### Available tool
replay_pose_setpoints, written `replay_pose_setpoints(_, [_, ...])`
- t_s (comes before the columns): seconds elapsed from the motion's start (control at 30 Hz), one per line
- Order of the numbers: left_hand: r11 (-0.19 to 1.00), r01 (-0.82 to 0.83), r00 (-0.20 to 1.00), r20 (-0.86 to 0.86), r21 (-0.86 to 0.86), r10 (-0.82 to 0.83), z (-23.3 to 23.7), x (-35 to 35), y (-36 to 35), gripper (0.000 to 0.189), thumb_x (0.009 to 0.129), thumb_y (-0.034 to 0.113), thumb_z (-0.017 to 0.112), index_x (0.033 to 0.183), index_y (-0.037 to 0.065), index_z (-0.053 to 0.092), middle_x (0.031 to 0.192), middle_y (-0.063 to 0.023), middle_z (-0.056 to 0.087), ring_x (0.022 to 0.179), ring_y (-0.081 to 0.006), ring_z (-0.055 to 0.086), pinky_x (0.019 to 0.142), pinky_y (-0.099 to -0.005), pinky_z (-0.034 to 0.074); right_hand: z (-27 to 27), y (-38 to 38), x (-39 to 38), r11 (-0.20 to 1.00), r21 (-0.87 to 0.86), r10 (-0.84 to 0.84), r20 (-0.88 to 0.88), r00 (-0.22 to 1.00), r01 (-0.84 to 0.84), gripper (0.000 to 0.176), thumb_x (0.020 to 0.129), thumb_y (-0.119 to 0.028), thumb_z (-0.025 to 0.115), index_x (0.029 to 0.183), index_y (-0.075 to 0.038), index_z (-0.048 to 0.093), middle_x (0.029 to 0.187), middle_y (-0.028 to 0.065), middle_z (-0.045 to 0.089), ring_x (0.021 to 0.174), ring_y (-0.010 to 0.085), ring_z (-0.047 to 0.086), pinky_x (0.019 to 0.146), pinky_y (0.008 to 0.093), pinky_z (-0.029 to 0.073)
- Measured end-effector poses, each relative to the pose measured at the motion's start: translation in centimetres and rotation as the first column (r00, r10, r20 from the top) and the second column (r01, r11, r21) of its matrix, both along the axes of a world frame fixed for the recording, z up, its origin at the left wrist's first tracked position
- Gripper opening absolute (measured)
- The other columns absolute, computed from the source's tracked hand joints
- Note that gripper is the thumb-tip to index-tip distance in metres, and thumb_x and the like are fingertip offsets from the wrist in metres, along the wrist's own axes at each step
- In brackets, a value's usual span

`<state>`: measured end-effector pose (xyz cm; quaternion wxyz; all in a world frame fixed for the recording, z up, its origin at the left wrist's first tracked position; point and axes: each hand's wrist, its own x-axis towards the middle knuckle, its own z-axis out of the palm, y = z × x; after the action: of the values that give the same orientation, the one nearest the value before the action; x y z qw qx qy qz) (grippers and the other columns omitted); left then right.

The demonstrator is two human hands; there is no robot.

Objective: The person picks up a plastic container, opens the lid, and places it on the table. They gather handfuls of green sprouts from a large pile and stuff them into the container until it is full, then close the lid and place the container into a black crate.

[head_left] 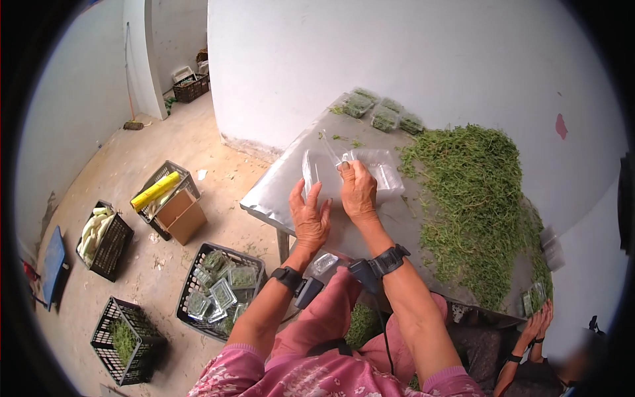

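Clear clamshell [382,171] sits near table [270,198] front-left edge; see-through, outline hard to read. R hand [358,193] clamped on it. L hand [311,217] fingers spread just beside, contact unclear. 4 filled packs [383,120] at far end, 1 herb pile [473,198] at right. 5 floor crates [228,250] w/ gaps between. Co-worker's hands [537,324] cut off btm right.

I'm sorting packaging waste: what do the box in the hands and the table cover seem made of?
The box looks like thin clear plastic, glossy: the surface beneath shows through and its edges glint. The table cover seems a silvery grey sheet, metal or foil-faced, with a dull sheen; which, I cannot tell.
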<state>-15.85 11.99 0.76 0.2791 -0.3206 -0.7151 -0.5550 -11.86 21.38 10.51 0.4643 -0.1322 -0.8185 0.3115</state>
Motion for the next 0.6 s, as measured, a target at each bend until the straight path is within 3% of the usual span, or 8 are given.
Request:
replay_pose_setpoints(0.07, [1.0,0.007,1.0,0.016,-0.01,-0.007,0.3,0.2,-0.1,0.052,0.082,0.011,0.071,0.13,0.01,0.05,0.134,-0.0232,0.041,0.122,-0.0406,0.041,0.101,-0.0474,0.036,0.2,1.0,0.8,0.979,-0.202,0.018,-0.039,0.999,-0.025,0.028,0.098,-0.025,0.051,0.09,-0.001,0.061,0.08,0.0139,0.062,0.075,0.03,0.061,0.067,0.0409,0.048])
replay_pose_setpoints(0.1, [1.0,0.01,1.0,0.023,-0.015,-0.01,0.4,0.2,-0.2,0.051,0.082,0.012,0.071,0.129,0.01,0.05,0.133,-0.0234,0.042,0.121,-0.0406,0.041,0.101,-0.0475,0.036,0.4,1.6,1.3,0.922,-0.374,0.077,-0.09,0.993,-0.105,0.036,0.101,-0.032,0.047,0.093,0.0,0.062,0.077,0.0082,0.061,0.072,0.0208,0.059,0.067,0.0341,0.047])
replay_pose_setpoints(0.2, [1.0,-0.009,1.0,0.011,-0.019,0.009,0.3,0.2,0.0,0.049,0.083,0.014,0.071,0.127,0.01,0.05,0.129,-0.0237,0.043,0.119,-0.0407,0.043,0.1,-0.0475,0.036,1.0,3.4,3.5,0.732,-0.61,0.088,-0.359,0.929,-0.305,0.039,0.101,-0.038,0.047,0.099,-0.001,0.06,0.081,0.0037,0.059,0.075,0.0155,0.057,0.069,0.0293,0.046])
replay_pose_setpoints(0.27, [1.0,0.002,1.0,0.021,-0.022,-0.001,0.4,0.4,0.0,0.049,0.082,0.015,0.071,0.126,0.01,0.05,0.127,-0.023,0.045,0.116,-0.0401,0.044,0.099,-0.0474,0.037,1.2,4.4,5.1,0.631,-0.699,0.011,-0.426,0.905,-0.337,0.041,0.101,-0.04,0.047,0.104,-0.001,0.058,0.087,0.0038,0.058,0.08,0.016,0.057,0.073,0.0295,0.046])
replay_pose_setpoints(0.4, [0.996,0.029,1.0,0.0,-0.081,-0.029,0.5,0.3,0.0,0.048,0.083,0.018,0.071,0.125,0.01,0.05,0.122,-0.0208,0.05,0.113,-0.0379,0.047,0.096,-0.0468,0.038,0.8,5.4,7.6,0.515,-0.768,-0.064,-0.476,0.877,-0.38,0.043,0.099,-0.044,0.048,0.11,-0.003,0.055,0.095,0.004,0.057,0.088,0.0162,0.055,0.077,0.031,0.045])
replay_pose_setpoints(0.53, [0.993,0.031,1.0,0.0,-0.117,-0.031,0.6,0.3,0.1,0.046,0.083,0.023,0.071,0.123,0.011,0.052,0.118,-0.0194,0.052,0.112,-0.0365,0.049,0.094,-0.0468,0.039,0.5,5.5,8.7,0.486,-0.756,-0.063,-0.531,0.845,-0.438,0.04,0.099,-0.044,0.05,0.107,-0.005,0.054,0.094,0.0035,0.057,0.09,0.0157,0.055,0.078,0.0318,0.044])
replay_pose_setpoints(0.6, [0.993,0.04,0.999,0.002,-0.114,-0.04,0.5,0.3,0.1,0.045,0.083,0.027,0.071,0.122,0.012,0.053,0.117,-0.0197,0.053,0.111,-0.0368,0.049,0.092,-0.0471,0.039,0.5,4.9,8.7,0.541,-0.724,-0.012,-0.515,0.857,-0.427,0.037,0.1,-0.042,0.049,0.104,-0.005,0.055,0.093,0.0027,0.057,0.086,0.0152,0.055,0.077,0.0304,0.044])
